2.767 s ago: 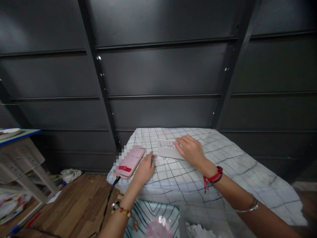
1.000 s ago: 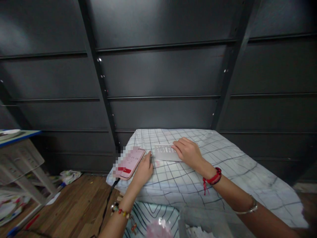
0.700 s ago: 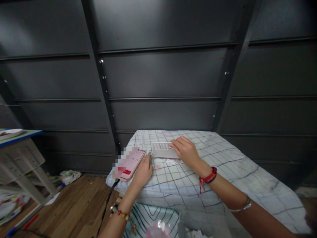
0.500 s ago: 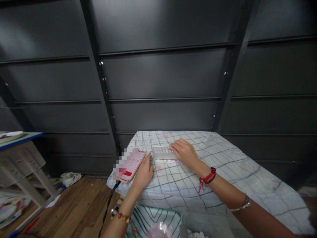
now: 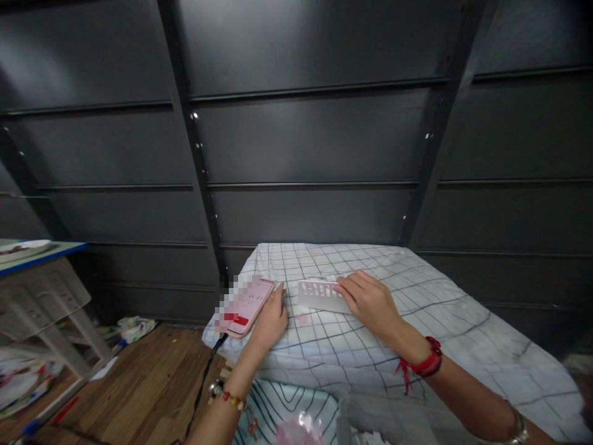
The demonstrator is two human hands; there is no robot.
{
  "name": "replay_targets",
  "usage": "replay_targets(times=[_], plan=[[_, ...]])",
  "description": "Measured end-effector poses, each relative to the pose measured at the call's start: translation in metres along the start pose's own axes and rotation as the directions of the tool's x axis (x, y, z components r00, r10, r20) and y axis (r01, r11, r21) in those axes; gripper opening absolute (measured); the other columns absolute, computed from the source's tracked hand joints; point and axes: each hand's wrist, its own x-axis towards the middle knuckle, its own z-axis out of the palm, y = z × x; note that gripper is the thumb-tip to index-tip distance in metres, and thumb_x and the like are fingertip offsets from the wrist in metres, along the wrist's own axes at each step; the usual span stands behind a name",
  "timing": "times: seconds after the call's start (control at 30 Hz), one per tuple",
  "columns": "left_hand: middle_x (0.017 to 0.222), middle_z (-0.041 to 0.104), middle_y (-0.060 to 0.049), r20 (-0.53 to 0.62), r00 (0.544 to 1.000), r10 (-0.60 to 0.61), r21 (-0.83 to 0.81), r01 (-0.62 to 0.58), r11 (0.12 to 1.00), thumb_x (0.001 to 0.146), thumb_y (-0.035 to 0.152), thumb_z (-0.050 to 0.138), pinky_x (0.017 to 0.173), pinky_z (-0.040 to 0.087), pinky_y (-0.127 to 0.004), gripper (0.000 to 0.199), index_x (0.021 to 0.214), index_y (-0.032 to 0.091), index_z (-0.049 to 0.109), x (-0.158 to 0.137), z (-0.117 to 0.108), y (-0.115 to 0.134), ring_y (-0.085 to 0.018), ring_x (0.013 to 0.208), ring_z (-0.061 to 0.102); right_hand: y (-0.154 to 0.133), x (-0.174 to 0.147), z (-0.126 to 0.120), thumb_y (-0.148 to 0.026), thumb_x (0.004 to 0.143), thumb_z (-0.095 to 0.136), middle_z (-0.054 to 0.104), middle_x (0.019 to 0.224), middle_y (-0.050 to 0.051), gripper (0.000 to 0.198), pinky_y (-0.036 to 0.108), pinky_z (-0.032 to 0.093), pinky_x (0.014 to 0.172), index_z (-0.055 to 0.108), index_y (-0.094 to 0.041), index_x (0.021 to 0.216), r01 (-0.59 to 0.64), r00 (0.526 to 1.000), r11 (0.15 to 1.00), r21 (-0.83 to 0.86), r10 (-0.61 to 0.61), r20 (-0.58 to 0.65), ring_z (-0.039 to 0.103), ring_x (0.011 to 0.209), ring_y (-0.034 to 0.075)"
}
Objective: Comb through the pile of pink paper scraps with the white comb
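My right hand (image 5: 370, 304) pinches the right end of a flat pale card (image 5: 322, 300) with rows of small light pieces along its upper part. The fingers cover that end, and the pieces are too small to name surely. The card is just over the checked cloth (image 5: 445, 321); whether it touches is unclear. Farther left, my left hand (image 5: 272, 315) lies with fingers stretched out beside the right edge of a pink phone (image 5: 252, 306). Whether they touch the phone is hard to see. A lit screen shows digits and a red button, and part of the phone is pixelated.
Nearest me are a striped teal-and-white cloth (image 5: 264, 402), a pink clear-wrapped bundle (image 5: 300, 429) and a see-through box (image 5: 384, 414). A black cable (image 5: 204, 377) runs down from the phone. Left is a blue-edged table (image 5: 60, 250); behind stands a dark panel wall (image 5: 310, 142).
My right hand has drawn the card rightward and slightly toward me, tilting it a little. My left hand has stayed nearly still beside the phone.
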Motion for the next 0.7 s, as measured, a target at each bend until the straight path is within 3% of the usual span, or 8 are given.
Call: replay_targets(times=[0.2,0.43,0.7], plan=[[0.124,0.051,-0.016,-0.012,1.0,0.022,0.004,-0.022,1.0,0.074,0.004,0.035,0.103,0.03,-0.044,0.058,0.132,0.008,0.029,0.001,0.001,-0.002,-0.023,0.117,0.046,-0.012,-0.01,-0.014,-0.02,0.086,0.046,0.06,0.065,0.004,0.018,0.028,0.041,0.065,0.062,-0.015,0.079,-0.006,1.0,0.998,0.066,0.008,-0.018,0.049,0.064,0.014],[0.12,0.054,-0.017,-0.001,1.0,0.01,0.005,-0.01,1.0,0.074,0.006,0.035,0.103,0.029,-0.044,0.058,0.131,0.005,0.03,0.001,0.001,-0.003,-0.024,0.117,0.045,-0.009,-0.012,-0.01,-0.02,0.086,0.046,0.06,0.067,0.005,0.018,0.029,0.04,0.064,0.062,-0.015,0.082,-0.035,0.999,0.999,-0.03,0.033,-0.036,0.051,0.066,0.016],[0.122,0.052,-0.019,-0.001,1.0,0.014,0.003,-0.014,1.0,0.073,0.004,0.035,0.102,0.03,-0.044,0.058,0.131,0.003,0.03,0.0,0.001,-0.002,-0.024,0.116,0.046,-0.026,-0.02,-0.015,-0.018,0.085,0.047,0.056,0.06,0.004,0.017,0.028,0.039,0.063,0.061,-0.015,0.076,-0.02,0.999,1.0,0.008,0.021,-0.045,0.05,0.063,0.015]])
